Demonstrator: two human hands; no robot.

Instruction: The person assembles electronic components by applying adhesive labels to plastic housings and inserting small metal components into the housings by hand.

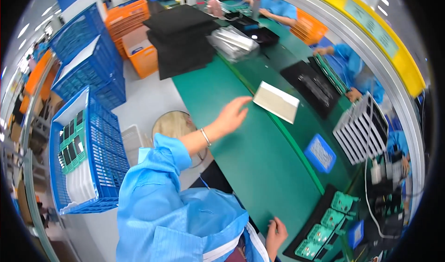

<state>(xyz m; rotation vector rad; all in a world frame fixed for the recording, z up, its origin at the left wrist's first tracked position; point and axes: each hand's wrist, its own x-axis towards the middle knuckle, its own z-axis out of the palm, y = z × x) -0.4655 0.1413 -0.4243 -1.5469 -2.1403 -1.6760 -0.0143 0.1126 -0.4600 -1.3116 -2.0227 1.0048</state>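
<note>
My left hand reaches out over the green table with a bracelet on its wrist. Its index finger is stretched and the thumb stands apart. The fingertip meets or nearly meets the left corner of a beige sheet with a white border; I cannot tell whether they touch. That sheet lies across the bright green strip of the table. By the near table edge, my right hand is loosely curled, thumb apart, with nothing visible in it. To its right is a black tray with several green circuit boards.
A blue-framed card and a white slotted rack are on the right. Black sheets and a clear plastic bag lie at the far end. Blue crates stand left, a round stool beside the table. Co-workers sit opposite, one handling boards.
</note>
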